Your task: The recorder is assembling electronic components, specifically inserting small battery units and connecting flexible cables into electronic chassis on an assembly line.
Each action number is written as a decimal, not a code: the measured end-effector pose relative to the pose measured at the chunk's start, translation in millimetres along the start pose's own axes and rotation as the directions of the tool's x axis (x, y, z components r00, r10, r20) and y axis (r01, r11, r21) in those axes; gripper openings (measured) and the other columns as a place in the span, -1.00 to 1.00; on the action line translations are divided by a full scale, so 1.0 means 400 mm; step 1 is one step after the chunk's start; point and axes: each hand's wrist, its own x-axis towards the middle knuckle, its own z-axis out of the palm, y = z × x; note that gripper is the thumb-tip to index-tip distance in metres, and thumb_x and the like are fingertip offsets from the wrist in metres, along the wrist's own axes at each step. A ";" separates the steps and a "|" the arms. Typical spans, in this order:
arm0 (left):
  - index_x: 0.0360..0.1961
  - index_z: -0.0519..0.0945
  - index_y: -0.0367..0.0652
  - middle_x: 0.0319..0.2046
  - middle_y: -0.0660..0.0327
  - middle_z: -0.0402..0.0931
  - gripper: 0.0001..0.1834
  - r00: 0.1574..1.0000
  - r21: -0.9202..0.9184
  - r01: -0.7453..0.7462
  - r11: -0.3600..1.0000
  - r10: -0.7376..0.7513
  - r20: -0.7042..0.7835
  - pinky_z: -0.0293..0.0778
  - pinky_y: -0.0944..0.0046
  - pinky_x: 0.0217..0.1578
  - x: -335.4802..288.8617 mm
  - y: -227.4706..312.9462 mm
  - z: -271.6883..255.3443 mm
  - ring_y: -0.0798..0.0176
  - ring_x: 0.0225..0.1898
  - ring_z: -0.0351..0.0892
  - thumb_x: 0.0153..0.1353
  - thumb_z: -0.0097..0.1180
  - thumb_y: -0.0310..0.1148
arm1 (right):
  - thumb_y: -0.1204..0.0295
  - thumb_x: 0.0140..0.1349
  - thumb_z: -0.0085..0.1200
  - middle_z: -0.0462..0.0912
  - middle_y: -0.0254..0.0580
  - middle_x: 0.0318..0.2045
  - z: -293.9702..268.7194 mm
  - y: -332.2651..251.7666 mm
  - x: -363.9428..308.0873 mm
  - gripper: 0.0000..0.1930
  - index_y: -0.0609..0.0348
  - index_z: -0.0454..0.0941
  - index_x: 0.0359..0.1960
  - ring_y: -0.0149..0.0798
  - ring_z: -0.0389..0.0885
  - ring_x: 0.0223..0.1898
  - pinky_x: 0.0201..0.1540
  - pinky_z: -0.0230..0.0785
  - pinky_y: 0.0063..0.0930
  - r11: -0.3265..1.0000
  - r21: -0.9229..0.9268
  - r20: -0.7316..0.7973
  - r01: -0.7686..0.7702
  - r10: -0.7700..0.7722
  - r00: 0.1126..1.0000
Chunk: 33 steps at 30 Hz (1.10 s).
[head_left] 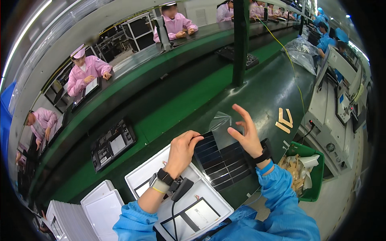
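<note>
My left hand (183, 150) is closed, thumb and forefinger pinched together at the upper left corner of a black sheet of dark strips (221, 162). What sits in that pinch is too small to make out. A clear film (221, 131) stands up over the sheet's far edge, between my hands. Beside the film is my right hand (248, 134), its fingers spread and its thumb against or just in front of the film. Under my left wrist lies a white tray (227, 204) with flat battery packs (199, 215), each with a black border and small wires.
White trays (68, 217) are stacked at lower left. An open laptop base (112, 144) rests on the green conveyor (169, 106). Tan strips (283, 120) lie right of my hand. A green bin (319, 172) holds scraps. A dark post (240, 48) rises ahead; people in pink work opposite.
</note>
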 end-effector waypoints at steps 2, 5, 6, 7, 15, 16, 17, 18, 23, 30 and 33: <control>-0.24 0.69 -0.30 -0.40 0.04 0.65 -0.89 0.994 0.050 -0.103 0.993 0.102 0.025 0.48 0.22 -0.37 -0.007 0.037 -0.031 0.08 -0.46 0.57 0.32 0.26 -0.46 | 0.47 0.20 0.40 0.38 -0.10 0.43 -0.014 -0.028 0.018 -0.25 0.15 0.33 0.43 -0.22 0.36 0.42 0.19 0.43 -0.31 0.998 0.067 0.115 0.016 -0.024 0.993; -0.24 0.70 -0.29 -0.34 0.08 0.64 -0.89 0.976 0.076 -0.217 0.973 0.215 0.038 0.50 0.15 -0.31 -0.024 0.044 -0.069 0.03 -0.40 0.58 0.28 0.29 -0.46 | 0.61 0.27 0.30 0.66 -0.12 0.11 -0.008 -0.105 0.025 -0.36 0.22 0.36 0.38 -0.32 0.64 0.11 0.06 0.50 -0.43 0.964 0.259 0.284 -0.063 -0.013 0.959; -0.24 0.70 -0.28 -0.32 0.09 0.63 -0.88 0.955 0.077 -0.295 0.952 0.293 0.038 0.51 0.10 -0.25 -0.030 0.051 -0.078 -0.01 -0.36 0.59 0.27 0.30 -0.44 | 0.61 0.27 0.30 0.66 -0.12 0.11 -0.010 -0.104 0.026 -0.36 0.22 0.36 0.38 -0.32 0.64 0.11 0.06 0.50 -0.43 0.963 0.261 0.286 -0.062 -0.016 0.958; -0.25 0.71 -0.27 -0.30 0.13 0.63 -0.87 0.965 0.121 -0.262 0.957 0.263 0.007 0.51 0.14 -0.30 -0.040 0.066 -0.087 0.07 -0.37 0.59 0.24 0.35 -0.43 | 0.61 0.27 0.31 0.68 -0.17 -0.02 -0.018 -0.101 0.026 -0.37 0.22 0.37 0.37 -0.36 0.65 0.01 0.03 0.50 -0.46 0.943 0.287 0.333 -0.168 0.066 0.940; -0.25 0.74 -0.29 -0.35 0.17 0.73 -0.86 0.997 -0.027 -0.025 0.999 0.023 -0.079 0.57 0.33 -0.30 -0.080 0.079 -0.110 0.26 -0.38 0.70 0.20 0.40 -0.47 | 0.61 0.19 0.40 0.62 -0.34 -0.34 0.007 -0.172 0.052 -0.09 0.17 0.14 0.55 -0.48 0.61 -0.36 -0.26 0.50 -0.60 0.981 0.184 0.440 0.059 -0.136 0.888; -0.25 0.74 -0.28 -0.37 0.16 0.73 -0.87 0.997 -0.034 -0.011 0.999 0.008 -0.082 0.58 0.33 -0.29 -0.080 0.083 -0.113 0.25 -0.39 0.71 0.21 0.39 -0.48 | 0.62 0.18 0.41 0.62 -0.35 -0.34 0.000 -0.181 0.057 -0.06 0.16 0.11 0.56 -0.49 0.61 -0.37 -0.26 0.50 -0.60 0.982 -0.017 0.507 0.186 -0.152 0.848; -0.25 0.74 -0.28 -0.37 0.16 0.73 -0.87 0.997 -0.035 -0.011 0.999 0.008 -0.082 0.58 0.33 -0.29 -0.079 0.081 -0.114 0.25 -0.39 0.71 0.21 0.39 -0.48 | 0.62 0.18 0.41 0.62 -0.35 -0.34 0.001 -0.187 0.056 -0.06 0.16 0.11 0.56 -0.49 0.61 -0.37 -0.26 0.50 -0.60 0.982 -0.018 0.508 0.186 -0.152 0.848; -0.24 0.73 -0.28 -0.34 0.15 0.74 -0.87 0.997 -0.035 -0.016 0.999 0.014 -0.074 0.58 0.32 -0.29 -0.078 0.078 -0.117 0.25 -0.38 0.71 0.20 0.39 -0.49 | 0.63 0.16 0.41 0.62 -0.35 -0.35 0.004 -0.193 0.055 -0.09 0.16 0.18 0.54 -0.50 0.61 -0.37 -0.28 0.49 -0.60 0.991 0.056 0.451 0.125 -0.137 0.882; -0.25 0.71 -0.29 -0.26 0.13 0.72 -0.87 0.942 0.120 -0.323 0.939 0.331 -0.048 0.57 0.29 -0.30 -0.058 0.057 -0.125 0.20 -0.35 0.69 0.19 0.39 -0.52 | 0.64 0.16 0.38 0.64 -0.38 -0.46 -0.019 -0.229 0.075 -0.39 0.19 0.53 0.30 -0.56 0.58 -0.45 -0.37 0.45 -0.64 0.974 -0.066 0.480 0.215 -0.158 0.863; -0.25 0.64 -0.26 -0.38 0.09 0.66 -0.87 0.974 0.196 -0.185 0.963 0.206 -0.093 0.56 0.20 -0.37 -0.081 0.091 -0.108 0.05 -0.41 0.67 0.22 0.35 -0.50 | 0.61 0.24 0.33 0.66 -0.31 -0.50 -0.018 -0.163 0.092 -0.60 0.32 0.53 0.11 -0.58 0.58 -0.52 -0.44 0.42 -0.61 0.987 -0.045 0.532 -0.153 0.153 0.833; -0.24 0.57 -0.23 -0.44 0.09 0.64 -0.87 0.987 0.312 -0.136 0.940 0.154 -0.035 0.54 0.12 -0.42 -0.083 0.093 -0.106 -0.03 -0.44 0.65 0.29 0.29 -0.48 | 0.61 0.23 0.34 0.66 -0.33 -0.50 -0.006 -0.162 0.101 -0.55 0.30 0.49 0.15 -0.55 0.58 -0.52 -0.42 0.43 -0.59 0.991 -0.131 0.512 -0.030 0.093 0.854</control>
